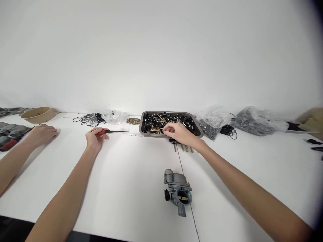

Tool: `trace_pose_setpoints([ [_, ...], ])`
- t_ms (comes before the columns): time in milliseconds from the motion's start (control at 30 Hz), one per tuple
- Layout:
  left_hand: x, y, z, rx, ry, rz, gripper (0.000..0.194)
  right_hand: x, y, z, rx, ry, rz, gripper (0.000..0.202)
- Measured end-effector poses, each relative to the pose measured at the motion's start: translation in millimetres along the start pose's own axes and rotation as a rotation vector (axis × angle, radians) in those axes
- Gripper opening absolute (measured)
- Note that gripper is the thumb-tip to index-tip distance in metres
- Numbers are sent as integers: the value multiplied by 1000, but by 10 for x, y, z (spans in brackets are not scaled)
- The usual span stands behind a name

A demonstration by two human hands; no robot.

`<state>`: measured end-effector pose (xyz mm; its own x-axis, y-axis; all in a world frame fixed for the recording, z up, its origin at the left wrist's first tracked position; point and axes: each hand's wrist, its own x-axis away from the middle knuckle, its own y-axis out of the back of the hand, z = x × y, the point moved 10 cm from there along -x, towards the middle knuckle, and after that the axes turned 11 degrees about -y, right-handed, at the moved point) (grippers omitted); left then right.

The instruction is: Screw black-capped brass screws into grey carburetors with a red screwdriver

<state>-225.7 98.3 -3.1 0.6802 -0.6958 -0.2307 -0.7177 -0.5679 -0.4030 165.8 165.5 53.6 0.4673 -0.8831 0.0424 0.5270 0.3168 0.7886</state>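
Note:
My left hand (pixel 94 139) is closed round the red handle of a screwdriver (pixel 102 132), whose dark shaft points right, just above the table. Over the front of a metal tray (pixel 149 135) is my right hand (pixel 178 132), thumb and fingers pinched together among small black and brass parts (pixel 157 121). Whatever lies between those fingertips is too small to make out. A grey metal carburetor (pixel 178 183) rests on the table nearer to me, with neither hand touching it. Several flat metal pieces (pixel 186 148) lie under my right wrist, in front of the tray.
Another person's hand (pixel 41 136) lies at the left, near a tan ring-shaped container (pixel 38 116) and several grey metal castings (pixel 11 131). Along the wall are black rubber rings (pixel 92 119), a pile of brass bits (pixel 133 121) and plastic bags of parts (pixel 259 122).

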Motion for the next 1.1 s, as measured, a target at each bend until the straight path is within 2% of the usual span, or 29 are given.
trace_pose_setpoints([
  [67,-6,12,19,16,9,-2,18,-309,30,63,105,-17,-41,20],
  [167,-10,26,28,31,9,-4,19,-705,-99,144,258,-57,-61,17],
  [333,-30,29,45,50,-4,3,17,-1049,-417,161,509,-142,-58,35],
  [500,-52,51,80,70,-5,-11,16,-1104,-486,117,641,-191,-49,35],
  [667,-58,51,85,82,-10,-12,16,-1116,-487,112,623,-191,-33,34],
  [867,-41,38,72,81,-12,-2,15,-1091,-448,54,424,-144,-21,28],
  [1000,-40,39,77,80,-14,4,15,-1006,-281,40,236,-111,-89,12],
  [1100,-48,42,88,77,-17,14,16,-883,-115,66,101,-86,-150,9],
])
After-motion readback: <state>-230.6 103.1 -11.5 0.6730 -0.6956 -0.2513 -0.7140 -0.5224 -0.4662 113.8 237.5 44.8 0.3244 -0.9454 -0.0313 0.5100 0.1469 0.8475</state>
